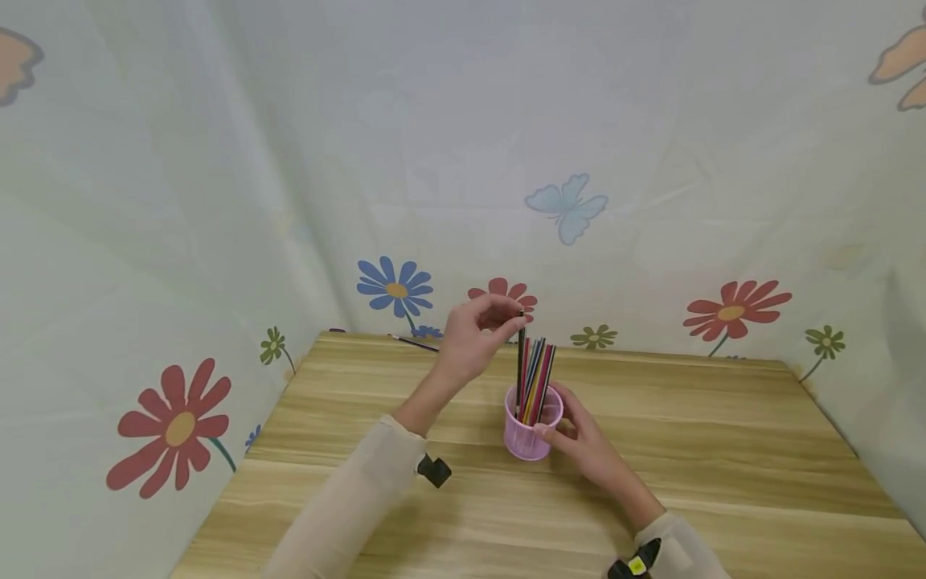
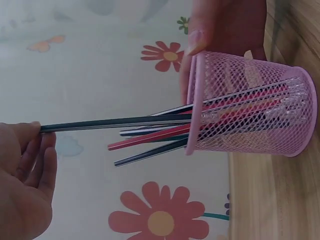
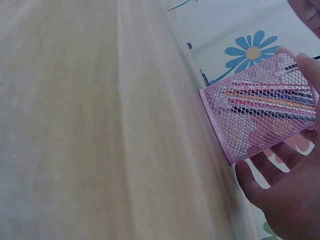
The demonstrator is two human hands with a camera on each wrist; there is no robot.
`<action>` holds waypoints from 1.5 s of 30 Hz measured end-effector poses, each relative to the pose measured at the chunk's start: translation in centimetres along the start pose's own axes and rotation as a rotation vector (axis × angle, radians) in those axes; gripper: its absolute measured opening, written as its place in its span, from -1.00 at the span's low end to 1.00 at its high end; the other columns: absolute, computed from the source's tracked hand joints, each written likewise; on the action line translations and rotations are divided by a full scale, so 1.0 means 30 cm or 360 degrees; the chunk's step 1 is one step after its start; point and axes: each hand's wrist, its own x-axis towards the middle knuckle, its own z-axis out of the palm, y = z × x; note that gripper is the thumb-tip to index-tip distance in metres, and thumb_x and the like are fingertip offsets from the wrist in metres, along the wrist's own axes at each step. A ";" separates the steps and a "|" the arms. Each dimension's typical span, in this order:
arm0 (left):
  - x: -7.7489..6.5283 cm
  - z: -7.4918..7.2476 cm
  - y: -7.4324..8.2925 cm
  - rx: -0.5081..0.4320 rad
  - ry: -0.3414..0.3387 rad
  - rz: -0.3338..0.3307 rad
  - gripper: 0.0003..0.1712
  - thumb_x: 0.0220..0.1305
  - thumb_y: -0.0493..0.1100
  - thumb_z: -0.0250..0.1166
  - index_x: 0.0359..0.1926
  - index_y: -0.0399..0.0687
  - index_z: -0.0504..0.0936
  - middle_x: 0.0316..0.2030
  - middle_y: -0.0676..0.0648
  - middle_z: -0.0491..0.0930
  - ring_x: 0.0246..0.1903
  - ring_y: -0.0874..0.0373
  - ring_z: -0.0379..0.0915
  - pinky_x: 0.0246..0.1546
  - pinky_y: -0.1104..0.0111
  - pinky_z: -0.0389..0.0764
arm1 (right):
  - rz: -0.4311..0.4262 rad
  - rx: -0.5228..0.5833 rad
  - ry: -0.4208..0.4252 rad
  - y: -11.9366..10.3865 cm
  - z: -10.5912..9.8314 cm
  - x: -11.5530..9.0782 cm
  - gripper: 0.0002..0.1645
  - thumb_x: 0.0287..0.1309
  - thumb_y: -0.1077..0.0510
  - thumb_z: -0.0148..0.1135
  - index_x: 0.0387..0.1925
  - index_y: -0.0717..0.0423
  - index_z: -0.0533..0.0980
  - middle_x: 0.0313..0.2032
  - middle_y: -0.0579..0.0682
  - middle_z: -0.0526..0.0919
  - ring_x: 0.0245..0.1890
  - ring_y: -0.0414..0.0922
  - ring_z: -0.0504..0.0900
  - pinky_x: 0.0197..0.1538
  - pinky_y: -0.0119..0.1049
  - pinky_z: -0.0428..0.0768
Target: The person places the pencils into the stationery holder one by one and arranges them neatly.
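A pink mesh pencil cup [image 1: 528, 442] stands upright on the wooden table, holding several striped pencils [image 2: 150, 142]. My left hand [image 1: 470, 338] is above it and pinches the top end of a dark pencil [image 2: 110, 122] between thumb and fingertips. The lower end of that pencil, with a metal ferrule, is just inside the cup's rim in the left wrist view. My right hand [image 1: 589, 446] holds the cup from its right side, thumb at the rim and fingers around the far side. Through the mesh in the right wrist view, the other pencils [image 3: 272, 95] reach down towards the cup's base.
One more pencil [image 1: 415, 343] lies near the table's back edge, left of the cup and partly behind my left hand. A pale curtain [image 1: 448, 161] printed with flowers and butterflies hangs behind and beside the wooden table [image 1: 709, 434].
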 end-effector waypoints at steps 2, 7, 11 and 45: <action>-0.006 0.019 -0.014 -0.0001 -0.0016 -0.0001 -0.78 0.43 -0.15 0.45 0.02 -0.13 0.75 -0.12 0.02 0.79 -0.16 0.19 0.72 -0.05 0.23 0.74 | -0.0016 0.0008 0.0001 0.003 0.000 0.001 -0.12 0.42 0.21 0.36 0.62 -0.08 0.19 0.44 0.26 0.43 0.42 0.24 0.39 0.33 0.21 0.46; -0.027 0.060 -0.043 0.0027 -0.0023 -0.0060 -0.78 0.41 -0.15 0.46 0.02 -0.08 0.77 -0.12 0.02 0.78 -0.14 0.19 0.72 -0.04 0.31 0.73 | -0.0043 0.0019 0.0004 0.008 -0.002 0.005 -0.13 0.41 0.23 0.36 0.62 -0.07 0.20 0.43 0.22 0.44 0.42 0.22 0.40 0.33 0.18 0.48; -0.043 0.089 -0.069 0.0039 -0.0041 -0.0126 -0.79 0.43 -0.16 0.45 0.03 -0.06 0.76 -0.12 0.02 0.77 -0.14 0.19 0.71 -0.02 0.33 0.72 | -0.0032 0.0038 -0.0009 0.005 -0.003 0.005 -0.13 0.42 0.22 0.36 0.62 -0.09 0.19 0.44 0.22 0.43 0.43 0.22 0.39 0.33 0.11 0.50; -0.024 0.158 -0.137 0.0319 -0.0145 -0.0180 -0.75 0.40 -0.22 0.47 0.06 -0.07 0.72 -0.19 0.05 0.74 -0.25 0.28 0.68 -0.15 0.46 0.70 | -0.0008 0.0020 -0.0001 0.000 0.000 -0.002 -0.11 0.41 0.20 0.37 0.63 -0.11 0.18 0.46 0.21 0.40 0.44 0.21 0.37 0.34 0.12 0.48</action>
